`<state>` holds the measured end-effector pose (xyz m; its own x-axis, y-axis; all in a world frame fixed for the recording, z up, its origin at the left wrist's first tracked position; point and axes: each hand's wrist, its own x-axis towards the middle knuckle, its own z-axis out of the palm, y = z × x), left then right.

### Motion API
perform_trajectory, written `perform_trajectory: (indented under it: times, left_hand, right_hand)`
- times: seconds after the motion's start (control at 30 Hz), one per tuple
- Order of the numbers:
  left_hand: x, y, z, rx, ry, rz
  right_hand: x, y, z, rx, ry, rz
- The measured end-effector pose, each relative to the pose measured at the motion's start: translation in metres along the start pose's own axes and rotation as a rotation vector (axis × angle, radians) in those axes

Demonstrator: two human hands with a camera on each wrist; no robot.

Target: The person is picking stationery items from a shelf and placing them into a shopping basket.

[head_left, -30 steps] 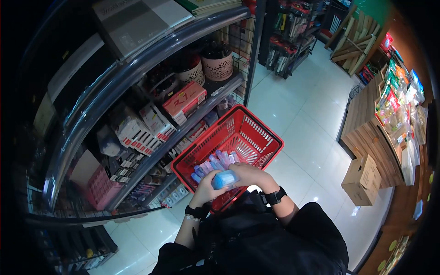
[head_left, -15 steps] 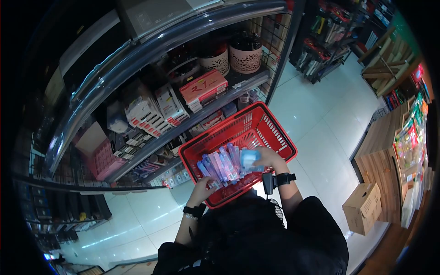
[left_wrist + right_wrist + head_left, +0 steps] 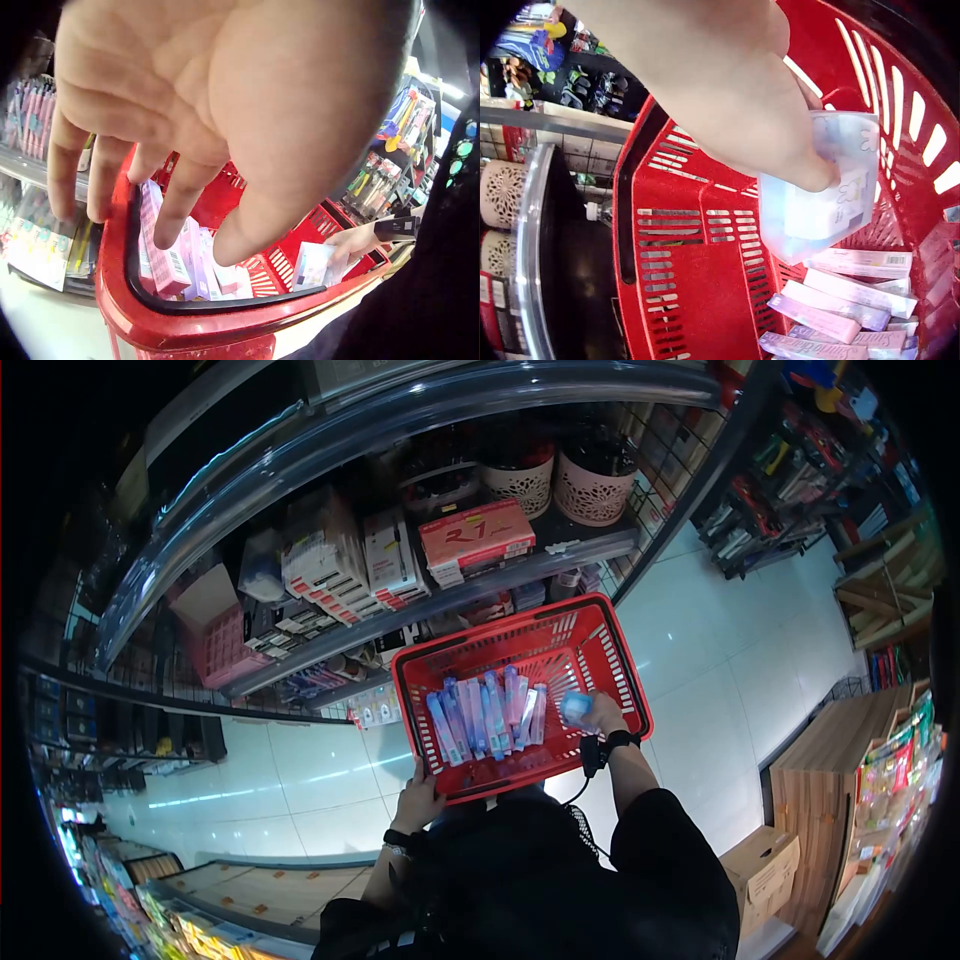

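Observation:
My right hand [image 3: 604, 714] grips a translucent pale-blue plastic case [image 3: 821, 199] with small rabbit prints, inside the right end of a red shopping basket [image 3: 622, 660]. In the right wrist view the thumb lies across the case's face. Several slim pink and purple boxes [image 3: 485, 715] lie side by side on the basket's floor, left of the case. At the basket's near left corner is my left hand [image 3: 417, 803]; in the left wrist view its fingers [image 3: 178, 196] are loosely extended over the rim, with nothing held.
A shelf rack stands behind the basket, holding a red box [image 3: 478, 538], white boxes [image 3: 320, 550] and lattice-patterned pots [image 3: 594, 485]. To the right are a wooden counter [image 3: 810, 790] with packaged goods and a cardboard carton [image 3: 762, 875]. White tiled floor [image 3: 700, 620] runs around the basket.
Both hands held the case together over the basket; the left then moved to the near left corner. The right hand carried the case rightward, down into the basket's right end. The view turned too.

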<state>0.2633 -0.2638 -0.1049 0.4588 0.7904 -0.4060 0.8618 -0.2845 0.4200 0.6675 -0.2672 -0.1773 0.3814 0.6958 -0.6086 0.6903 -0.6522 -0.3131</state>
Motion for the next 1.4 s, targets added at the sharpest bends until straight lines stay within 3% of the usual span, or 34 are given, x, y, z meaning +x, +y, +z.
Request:
perform_trajectory:
  times: [0.2,0.33,0.4,0.47,0.6,0.7,0.93,1.13,1.17,1.23,1.33,1.4]
  left_hand:
    - [0.0,0.015,0.002,0.07,-0.069,-0.101]
    - [-0.002,0.022,0.011,0.006,0.092,-0.142]
    - [-0.004,0.021,0.016,-0.035,0.165,-0.197]
    - [-0.004,0.02,0.017,-0.032,0.127,-0.172]
    - [-0.003,0.023,0.015,-0.038,0.14,-0.186]
    - [-0.002,0.03,0.017,-0.038,0.165,-0.197]
    - [0.002,0.038,0.023,-0.028,0.173,-0.284]
    - [0.005,0.038,0.029,0.002,0.15,-0.316]
    - [0.005,0.039,0.029,0.013,0.153,-0.321]
    - [0.006,0.04,0.03,0.024,0.158,-0.327]
    - [0.008,0.043,0.028,0.033,0.169,-0.348]
    - [0.008,0.043,0.03,0.027,0.188,-0.367]
  right_hand:
    - [0.016,-0.01,0.009,-0.218,-0.112,0.0]
    - [0.033,-0.011,0.022,-0.353,-0.145,-0.075]
    - [0.031,-0.016,0.022,-0.31,-0.151,-0.09]
    - [0.036,-0.007,0.036,-0.286,-0.017,-0.206]
    - [0.041,0.001,0.054,-0.29,-0.03,-0.25]
    - [0.055,0.015,0.071,-0.245,-0.111,-0.426]
    - [0.054,0.01,0.069,-0.215,-0.077,-0.463]
    - [0.052,0.014,0.069,-0.223,-0.091,-0.205]
    - [0.056,0.019,0.071,-0.226,-0.09,-0.208]
    - [0.066,0.028,0.078,-0.251,-0.275,-0.198]
    - [0.072,0.037,0.092,-0.205,-0.204,-0.214]
    - [0.087,0.043,0.101,-0.186,-0.314,-0.205]
